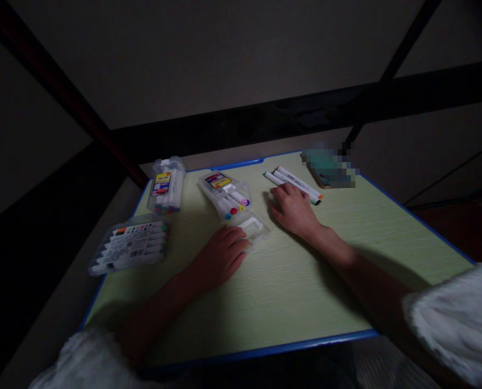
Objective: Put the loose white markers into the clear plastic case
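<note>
A clear plastic marker case (214, 189) lies open on the table, its hinged lid (260, 229) folded down toward me. Several white markers with coloured ends (236, 200) lie inside it. My left hand (224, 251) is closed over the lid's near left corner, thumb side toward the case. To the right, a few loose white markers (295, 181) with green, orange and black ends lie side by side. My right hand (293, 210) rests at their near side, fingers bent over the nearest marker and thumb apart on the tabletop.
A closed marker case (168, 186) stands at the back left. Another full case (131, 244) lies at the left edge, partly overhanging it. A blurred greenish flat object (325, 167) lies at the back right. The pale green table (289, 292) has a blue rim.
</note>
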`<control>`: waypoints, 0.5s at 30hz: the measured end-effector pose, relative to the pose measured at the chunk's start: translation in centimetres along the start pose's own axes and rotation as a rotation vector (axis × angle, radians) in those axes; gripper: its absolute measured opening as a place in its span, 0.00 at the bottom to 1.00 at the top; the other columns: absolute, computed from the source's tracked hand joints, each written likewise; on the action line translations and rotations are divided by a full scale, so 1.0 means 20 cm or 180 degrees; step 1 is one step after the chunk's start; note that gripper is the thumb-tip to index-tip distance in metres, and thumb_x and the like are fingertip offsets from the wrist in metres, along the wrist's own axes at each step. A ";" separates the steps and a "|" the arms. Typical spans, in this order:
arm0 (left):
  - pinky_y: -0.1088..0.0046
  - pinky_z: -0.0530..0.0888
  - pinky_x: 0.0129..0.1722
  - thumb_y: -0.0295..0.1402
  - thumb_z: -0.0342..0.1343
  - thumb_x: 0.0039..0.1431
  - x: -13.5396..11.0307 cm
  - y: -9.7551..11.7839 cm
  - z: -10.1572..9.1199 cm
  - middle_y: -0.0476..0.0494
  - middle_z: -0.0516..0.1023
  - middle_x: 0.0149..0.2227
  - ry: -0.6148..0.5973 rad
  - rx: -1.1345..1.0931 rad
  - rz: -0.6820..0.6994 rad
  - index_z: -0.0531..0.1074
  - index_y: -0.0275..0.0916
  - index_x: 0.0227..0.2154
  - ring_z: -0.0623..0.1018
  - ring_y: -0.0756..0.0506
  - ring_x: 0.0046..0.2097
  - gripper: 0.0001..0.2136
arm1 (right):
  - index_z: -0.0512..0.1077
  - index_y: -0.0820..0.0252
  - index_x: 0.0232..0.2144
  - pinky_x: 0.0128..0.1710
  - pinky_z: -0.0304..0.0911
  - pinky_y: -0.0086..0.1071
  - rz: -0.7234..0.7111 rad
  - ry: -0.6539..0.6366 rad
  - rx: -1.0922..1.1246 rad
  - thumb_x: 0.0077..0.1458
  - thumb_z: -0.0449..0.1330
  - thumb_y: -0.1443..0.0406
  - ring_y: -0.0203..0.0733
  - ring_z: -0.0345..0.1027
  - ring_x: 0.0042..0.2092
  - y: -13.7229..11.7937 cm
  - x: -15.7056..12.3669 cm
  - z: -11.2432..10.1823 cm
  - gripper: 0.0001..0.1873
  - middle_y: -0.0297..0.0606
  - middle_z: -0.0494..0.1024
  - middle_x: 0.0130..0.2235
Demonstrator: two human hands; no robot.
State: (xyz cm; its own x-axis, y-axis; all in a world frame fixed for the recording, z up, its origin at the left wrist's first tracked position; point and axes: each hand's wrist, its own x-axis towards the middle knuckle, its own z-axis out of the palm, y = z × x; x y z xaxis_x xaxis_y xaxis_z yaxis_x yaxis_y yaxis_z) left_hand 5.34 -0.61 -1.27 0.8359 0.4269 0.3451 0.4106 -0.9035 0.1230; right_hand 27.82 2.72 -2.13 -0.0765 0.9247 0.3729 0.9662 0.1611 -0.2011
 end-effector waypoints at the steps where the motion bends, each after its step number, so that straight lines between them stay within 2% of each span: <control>1: 0.59 0.67 0.51 0.27 0.46 0.59 0.00 0.00 0.00 0.39 0.70 0.42 -0.0001 -0.0007 -0.0007 0.66 0.34 0.40 0.67 0.43 0.49 0.08 | 0.66 0.64 0.44 0.41 0.55 0.44 -0.0014 -0.0003 -0.0009 0.50 0.49 0.67 0.54 0.60 0.46 0.00 0.00 0.00 0.18 0.51 0.68 0.46; 7: 0.60 0.68 0.50 0.28 0.46 0.60 0.00 0.00 0.00 0.39 0.69 0.43 -0.0023 -0.0061 -0.0052 0.66 0.35 0.40 0.67 0.43 0.49 0.08 | 0.67 0.64 0.43 0.39 0.56 0.44 -0.0112 0.0052 -0.0043 0.50 0.49 0.67 0.54 0.62 0.44 0.00 0.00 0.00 0.18 0.51 0.68 0.45; 15: 0.60 0.68 0.50 0.27 0.47 0.59 0.00 0.00 0.00 0.39 0.70 0.42 -0.0003 -0.0016 -0.0014 0.66 0.34 0.39 0.67 0.43 0.49 0.07 | 0.66 0.64 0.44 0.39 0.55 0.42 -0.0075 -0.0093 -0.0092 0.49 0.50 0.68 0.54 0.62 0.45 0.00 0.00 -0.01 0.18 0.51 0.68 0.46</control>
State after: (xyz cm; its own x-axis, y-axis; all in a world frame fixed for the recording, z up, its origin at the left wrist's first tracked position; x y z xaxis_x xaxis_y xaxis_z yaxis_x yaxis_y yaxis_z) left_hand 5.43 -0.57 -1.34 0.8344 0.4309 0.3437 0.4125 -0.9018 0.1291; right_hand 27.78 2.72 -1.94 -0.1060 0.9306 0.3503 0.9708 0.1732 -0.1663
